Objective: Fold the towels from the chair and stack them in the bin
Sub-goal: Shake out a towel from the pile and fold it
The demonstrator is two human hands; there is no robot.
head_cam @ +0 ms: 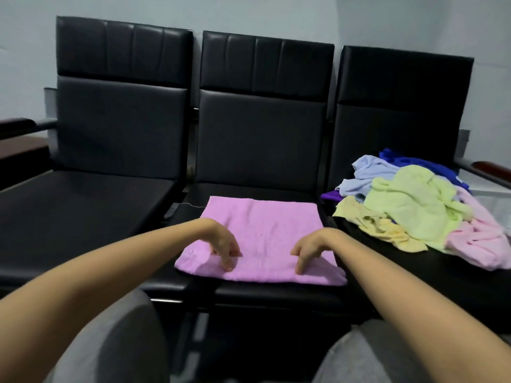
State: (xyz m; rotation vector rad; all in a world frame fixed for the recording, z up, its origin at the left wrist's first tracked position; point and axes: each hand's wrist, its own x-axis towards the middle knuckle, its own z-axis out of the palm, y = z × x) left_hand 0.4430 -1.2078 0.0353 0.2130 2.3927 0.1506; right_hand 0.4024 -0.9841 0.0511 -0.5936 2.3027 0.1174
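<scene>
Reporting from the head view, the only one supplied.

Location: the towel (262,239), pink-violet, lies flat on the middle seat (249,295) of a row of three black chairs. Its near edge is close to the seat front and its left near corner reaches toward the gap beside the left seat. A pile (414,208) of unfolded towels sits on the right seat, well apart from my hands. I cannot pick out the bin with any certainty.

Grip: the left hand (221,247) and right hand (309,248) both hover over the near edge, fingers bent downward with their tips on the cloth. I cannot tell whether either hand is pinching cloth or only pressing it.

Handling, as judged: light, soft terry that is limp rather than stiff and not fragile. It should drag on the smooth seat and sag wherever it is unsupported. I judge the two near corners the best places to hold it, a pinch at each to keep the edge taut.

Orientation: the near and far edges run left to right, square to the seat front. The wide lens foreshortens the depth, so I cannot say firmly which way the long axis runs.
</scene>
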